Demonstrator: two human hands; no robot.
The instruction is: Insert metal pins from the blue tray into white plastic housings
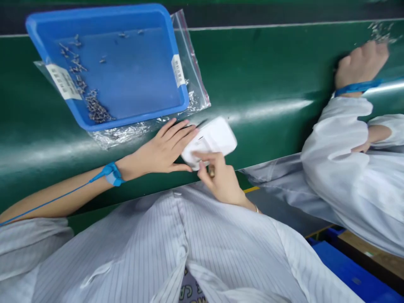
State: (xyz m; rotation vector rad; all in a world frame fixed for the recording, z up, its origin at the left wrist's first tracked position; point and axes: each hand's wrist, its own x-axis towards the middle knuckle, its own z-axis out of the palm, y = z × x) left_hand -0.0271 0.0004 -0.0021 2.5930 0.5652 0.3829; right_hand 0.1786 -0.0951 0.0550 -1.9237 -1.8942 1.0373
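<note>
Right hand (221,179) fingers pinch the white rounded plastic casing (211,141) on the green counter (268,84), its long axis running eight to two o'clock; left hand (164,149) presses flat, fingers together

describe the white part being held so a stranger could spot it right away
On the green bench top, look just below the blue tray and its clear bag. The white plastic part sits between the left hand and right hand; it alone is white and rounded.
</note>
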